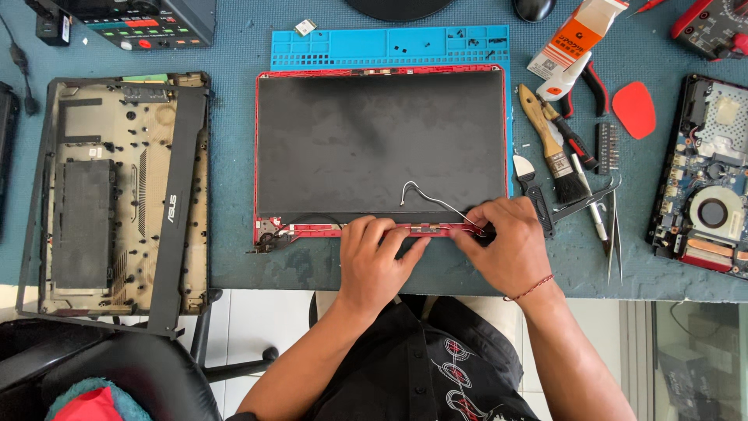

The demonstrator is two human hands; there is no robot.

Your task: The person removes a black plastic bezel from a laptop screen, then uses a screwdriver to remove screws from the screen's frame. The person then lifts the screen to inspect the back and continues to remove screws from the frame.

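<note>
Two hands at the near edge of a red-framed laptop screen panel point(382, 144), lying flat on the counter point(234, 47). Left hand point(374, 261): fingers pressed flat on the lower bezel. Right hand point(506, 249): fingers pinched on a thin grey cable point(425, 195). Brush point(553, 148) and tweezers point(614, 234) lie just right.

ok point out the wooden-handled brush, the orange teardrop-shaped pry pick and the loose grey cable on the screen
wooden-handled brush point(550, 138), head view, on the wooden handle
orange teardrop-shaped pry pick point(634, 108), head view, on the middle of its flat face
loose grey cable point(425, 196), head view, on the bend lying over the dark screen panel
</note>
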